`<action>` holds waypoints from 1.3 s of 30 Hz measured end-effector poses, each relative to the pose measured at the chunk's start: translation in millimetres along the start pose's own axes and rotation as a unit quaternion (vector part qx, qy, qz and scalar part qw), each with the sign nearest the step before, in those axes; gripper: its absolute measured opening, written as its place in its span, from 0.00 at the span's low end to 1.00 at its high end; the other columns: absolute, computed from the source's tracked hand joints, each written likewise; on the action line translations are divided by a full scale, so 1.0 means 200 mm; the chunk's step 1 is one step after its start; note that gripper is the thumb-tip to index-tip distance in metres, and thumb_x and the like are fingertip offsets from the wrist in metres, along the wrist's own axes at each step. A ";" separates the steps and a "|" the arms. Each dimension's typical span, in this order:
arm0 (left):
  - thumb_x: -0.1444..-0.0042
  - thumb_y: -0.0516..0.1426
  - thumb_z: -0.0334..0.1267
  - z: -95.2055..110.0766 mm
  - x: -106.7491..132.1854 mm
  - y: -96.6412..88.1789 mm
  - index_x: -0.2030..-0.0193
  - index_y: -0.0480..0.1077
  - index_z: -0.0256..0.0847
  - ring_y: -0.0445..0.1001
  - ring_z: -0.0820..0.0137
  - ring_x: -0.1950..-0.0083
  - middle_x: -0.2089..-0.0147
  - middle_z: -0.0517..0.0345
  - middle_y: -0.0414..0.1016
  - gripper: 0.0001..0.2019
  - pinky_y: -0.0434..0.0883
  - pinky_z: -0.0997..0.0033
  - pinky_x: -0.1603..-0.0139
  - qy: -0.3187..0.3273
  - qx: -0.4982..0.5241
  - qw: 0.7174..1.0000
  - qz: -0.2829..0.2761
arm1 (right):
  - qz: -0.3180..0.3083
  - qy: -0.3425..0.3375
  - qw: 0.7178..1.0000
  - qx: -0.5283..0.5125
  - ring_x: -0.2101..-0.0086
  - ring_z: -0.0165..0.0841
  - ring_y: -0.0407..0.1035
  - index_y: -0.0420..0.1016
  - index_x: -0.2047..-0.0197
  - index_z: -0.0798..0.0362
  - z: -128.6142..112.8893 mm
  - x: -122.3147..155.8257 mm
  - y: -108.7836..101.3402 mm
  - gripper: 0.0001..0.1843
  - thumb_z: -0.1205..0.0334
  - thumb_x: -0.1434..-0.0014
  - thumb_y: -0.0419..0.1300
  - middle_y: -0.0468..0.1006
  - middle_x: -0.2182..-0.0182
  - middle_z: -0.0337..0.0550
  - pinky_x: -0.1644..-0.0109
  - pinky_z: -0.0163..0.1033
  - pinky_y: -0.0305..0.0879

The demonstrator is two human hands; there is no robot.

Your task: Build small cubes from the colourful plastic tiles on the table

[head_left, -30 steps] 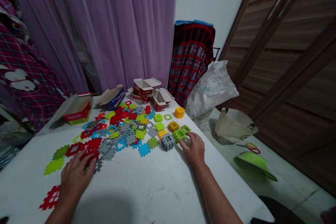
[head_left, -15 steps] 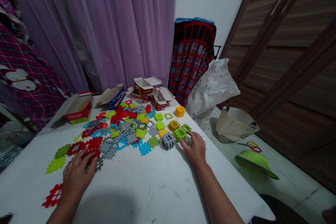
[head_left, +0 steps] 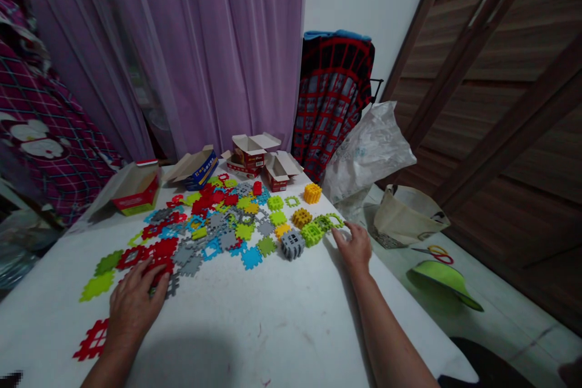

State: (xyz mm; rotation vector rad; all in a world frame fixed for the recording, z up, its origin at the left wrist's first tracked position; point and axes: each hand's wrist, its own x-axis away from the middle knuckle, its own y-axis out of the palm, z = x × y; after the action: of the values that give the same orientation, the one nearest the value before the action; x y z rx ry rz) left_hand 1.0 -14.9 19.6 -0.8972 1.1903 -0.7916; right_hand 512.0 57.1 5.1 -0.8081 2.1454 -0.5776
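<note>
Flat notched interlocking building tiles in red, grey, blue, green and yellow cover much of the table. My left hand (head_left: pixel 135 300) rests with fingers spread over red tiles (head_left: pixel 164 248) and a dark grey one. Below its wrist lies a red window-frame tile (head_left: pixel 93 339). My right hand (head_left: pixel 356 247), fingers apart, is beside a light green open-frame tile (head_left: pixel 335 220); I cannot tell whether its fingertips touch it. Just left of that hand are a stack of green tiles (head_left: pixel 311 234), a darker green piece (head_left: pixel 324 222) and a grey stack (head_left: pixel 292 245).
Open cartons stand along the back: a red-green one (head_left: pixel 136 194), a blue one (head_left: pixel 202 170) and red ones (head_left: pixel 277 179). A yellow stack (head_left: pixel 312 193) sits near the right edge. Off the table are a plastic bag (head_left: pixel 364 151), a cloth bag (head_left: pixel 404 215), scissors (head_left: pixel 436 253) and a green visor (head_left: pixel 443 282).
My right hand has moved right, away from the green stack. The light green frame tile now shows to the right of the stack. My left hand has stayed in place.
</note>
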 end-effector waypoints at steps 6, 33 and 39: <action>0.35 0.44 0.50 -0.01 0.01 0.01 0.49 0.78 0.39 0.67 0.46 0.36 0.36 0.40 0.69 0.25 0.66 0.40 0.38 0.014 0.003 1.000 0.003 | -0.075 -0.006 0.996 0.043 0.50 0.47 0.67 0.79 0.48 0.51 0.03 -0.03 0.04 0.26 0.46 0.46 0.62 0.73 0.50 0.53 0.50 0.51 0.62; 0.38 0.49 0.46 -0.05 -0.01 0.02 0.50 0.77 0.42 0.69 0.49 0.37 0.37 0.40 0.70 0.19 0.67 0.46 0.39 0.039 0.004 0.999 -0.008 | -0.167 -0.032 0.980 0.099 0.49 0.41 0.67 0.75 0.43 0.47 0.04 -0.05 0.06 0.26 0.48 0.42 0.59 0.74 0.48 0.47 0.49 0.45 0.60; 0.37 0.49 0.46 -0.04 0.00 0.01 0.49 0.76 0.44 0.68 0.50 0.36 0.36 0.43 0.69 0.19 0.66 0.46 0.37 0.026 0.003 1.000 -0.009 | -0.152 -0.030 0.983 0.099 0.49 0.41 0.68 0.76 0.44 0.47 -0.01 -0.03 0.03 0.24 0.49 0.41 0.59 0.74 0.49 0.47 0.49 0.45 0.60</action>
State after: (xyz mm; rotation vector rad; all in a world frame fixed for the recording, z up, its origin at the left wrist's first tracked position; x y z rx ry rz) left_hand -6.7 -15.2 16.8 -0.8883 1.2257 -0.8376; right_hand 512.0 66.1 4.8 -1.0342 1.8851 -0.8969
